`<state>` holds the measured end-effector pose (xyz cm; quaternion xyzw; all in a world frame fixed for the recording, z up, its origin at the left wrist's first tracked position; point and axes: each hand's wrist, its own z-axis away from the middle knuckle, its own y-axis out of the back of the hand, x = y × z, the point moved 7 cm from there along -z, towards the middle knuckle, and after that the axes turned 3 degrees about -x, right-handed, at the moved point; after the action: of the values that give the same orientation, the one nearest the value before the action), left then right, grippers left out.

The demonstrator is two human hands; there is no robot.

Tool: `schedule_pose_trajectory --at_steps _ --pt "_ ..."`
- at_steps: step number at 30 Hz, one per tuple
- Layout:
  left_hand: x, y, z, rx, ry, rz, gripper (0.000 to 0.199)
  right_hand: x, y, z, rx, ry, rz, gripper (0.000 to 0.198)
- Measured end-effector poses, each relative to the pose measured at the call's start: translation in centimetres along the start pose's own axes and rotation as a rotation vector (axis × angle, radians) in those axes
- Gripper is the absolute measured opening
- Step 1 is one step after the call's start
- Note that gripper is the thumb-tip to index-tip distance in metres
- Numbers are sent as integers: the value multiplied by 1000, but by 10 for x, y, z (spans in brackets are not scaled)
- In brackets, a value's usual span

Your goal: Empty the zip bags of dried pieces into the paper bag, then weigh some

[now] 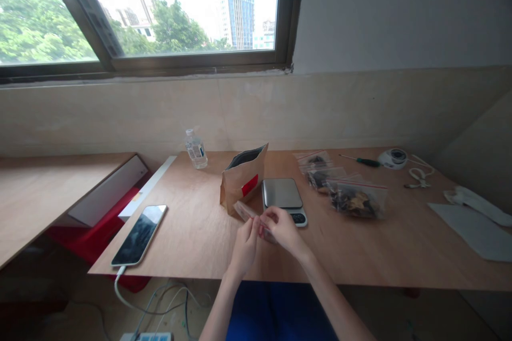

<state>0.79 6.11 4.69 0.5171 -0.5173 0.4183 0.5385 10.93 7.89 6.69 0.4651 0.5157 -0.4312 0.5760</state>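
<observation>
Broadly, the wooden table (184,240) is occupied near its middle by a brown paper bag (241,181), stood upright with its mouth open. Just to its right a kitchen scale (282,193) is set, its front left corner overlapped in view by the right hand (282,227). Filled plastic bags (357,200) are laid farther right, well apart from both hands. Between the wearer and the paper bag, a small clear bag (245,210) with some red on it is held; its long axis is slanted from upper left, by the paper bag's base, to lower right, beneath the right hand. The left hand (245,242) is placed nearer the paper bag, the right nearer the scale. By both hands' fingertips, nearly meeting, the clear bag is pinched; whether its mouth is parted cannot be told.
</observation>
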Motion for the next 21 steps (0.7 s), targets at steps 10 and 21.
schedule_pose_trajectory --at_steps 10,21 --pt "15 0 30 -121 -130 -119 38 -27 56 3 506 201 378 13" --pt "-32 -6 21 43 74 608 49 -58 51 -5 112 165 123 42"
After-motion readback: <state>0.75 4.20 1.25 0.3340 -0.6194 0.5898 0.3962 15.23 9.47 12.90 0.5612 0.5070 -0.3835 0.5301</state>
